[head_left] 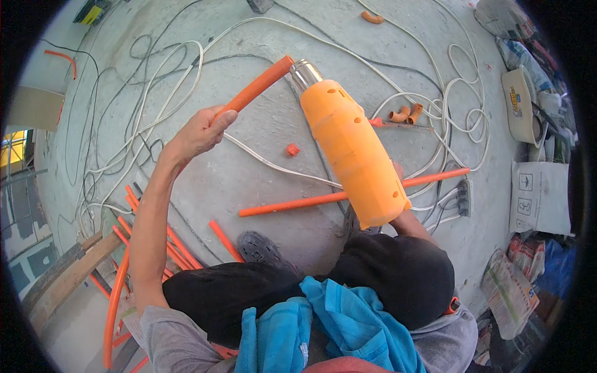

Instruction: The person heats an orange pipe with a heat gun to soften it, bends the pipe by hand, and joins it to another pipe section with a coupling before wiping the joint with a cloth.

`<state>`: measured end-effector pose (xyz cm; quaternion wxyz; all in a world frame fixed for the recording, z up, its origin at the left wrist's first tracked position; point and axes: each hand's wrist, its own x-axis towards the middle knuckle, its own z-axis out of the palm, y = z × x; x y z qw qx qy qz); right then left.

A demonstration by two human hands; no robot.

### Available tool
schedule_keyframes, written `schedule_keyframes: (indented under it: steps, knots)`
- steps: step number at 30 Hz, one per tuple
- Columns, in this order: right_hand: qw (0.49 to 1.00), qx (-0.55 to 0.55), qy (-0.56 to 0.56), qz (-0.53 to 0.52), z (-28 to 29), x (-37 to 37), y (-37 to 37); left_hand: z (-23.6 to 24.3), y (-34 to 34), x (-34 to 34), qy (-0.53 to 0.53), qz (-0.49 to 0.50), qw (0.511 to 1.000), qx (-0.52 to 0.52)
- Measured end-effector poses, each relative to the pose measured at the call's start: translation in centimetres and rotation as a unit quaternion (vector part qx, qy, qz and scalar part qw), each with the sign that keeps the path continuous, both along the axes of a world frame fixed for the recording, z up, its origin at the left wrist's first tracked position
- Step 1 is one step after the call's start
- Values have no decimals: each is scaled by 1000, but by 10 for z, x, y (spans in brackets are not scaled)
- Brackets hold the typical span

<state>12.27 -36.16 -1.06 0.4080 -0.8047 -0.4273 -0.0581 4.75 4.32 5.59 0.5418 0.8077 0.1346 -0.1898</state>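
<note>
My left hand point(202, 132) is closed around the lower end of a short orange plastic pipe point(258, 86), which slants up to the right. The metal nozzle point(306, 73) of a yellow-orange heat gun point(351, 149) meets or nearly meets the pipe's upper end. Behind the heat gun's body my right hand point(398, 169) is mostly hidden. It holds the gun up from the right; its grip on the handle cannot be seen. Below the gun a long orange pipe point(286, 205) lies on the floor. A small orange-red piece point(292, 149) rests between my hands.
Curved orange fittings point(407, 114) lie by a red-handled tool point(376, 122). Loose white cables point(249, 151) loop across the concrete floor. A power strip point(464, 198) sits right. More orange pipes point(177, 248) and timber point(74, 273) lie left. A bucket point(519, 105) and white box point(540, 196) line the right.
</note>
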Motion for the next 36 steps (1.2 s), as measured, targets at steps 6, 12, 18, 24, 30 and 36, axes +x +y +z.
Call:
schedule_keyframes:
  steps: [6,12,18,24,30,36]
  knots:
    - [999,-34,-1,23,36,-4,6,6,1,-2,61,37,996,-60]
    - [997,-68,41,22,36,0,4,7,3,-1,76,33,996,-39]
    - [999,-3,-44,18,49,-3,7,6,6,-3,92,36,993,-59]
    - [999,-32,-11,19,47,-2,3,6,5,-1,102,9,994,-41]
    - [993,-96,67,12,28,-4,0,5,8,1,123,-7,990,-68]
    - [996,-66,65,13,32,-5,-3,0,8,0,102,2,993,-60]
